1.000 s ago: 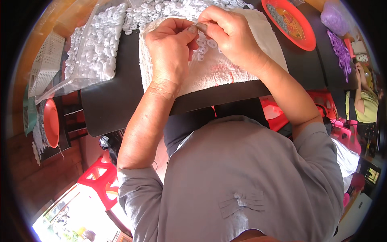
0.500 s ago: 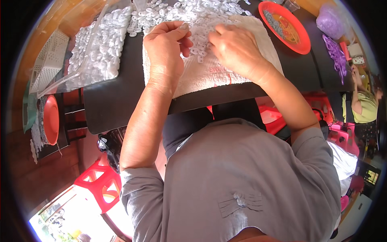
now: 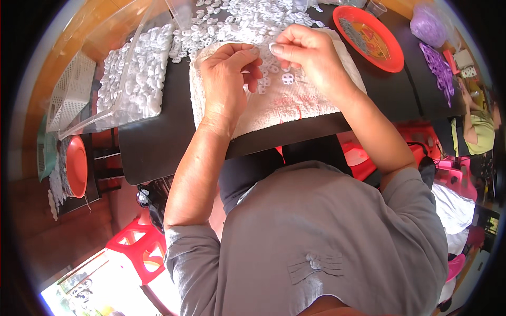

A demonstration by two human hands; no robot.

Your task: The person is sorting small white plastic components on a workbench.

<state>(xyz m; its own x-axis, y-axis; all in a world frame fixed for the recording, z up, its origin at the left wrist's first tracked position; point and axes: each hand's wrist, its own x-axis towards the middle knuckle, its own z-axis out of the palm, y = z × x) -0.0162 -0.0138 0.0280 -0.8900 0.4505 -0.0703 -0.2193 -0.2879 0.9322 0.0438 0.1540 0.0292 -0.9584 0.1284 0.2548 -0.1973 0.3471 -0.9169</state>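
Left hand (image 3: 227,79) curled, right hand (image 3: 311,55) lifted off white towel (image 3: 284,108) since earlier.

Towel (image 3: 284,108) on table (image 3: 158,147), near edge. Loose plastic pieces (image 3: 247,21) heaped behind towel, few on it. Clear bag (image 3: 132,79) of pieces left of towel; basket (image 3: 71,89) further left. Plate (image 3: 369,37) right of towel.

1. The left hand (image 3: 227,79) curls its fingertips inward, hiding whatever they pinch.
2. The white towel (image 3: 295,102) is partly covered by both hands.
3. The pile of white rings (image 3: 242,21) runs past the top edge.
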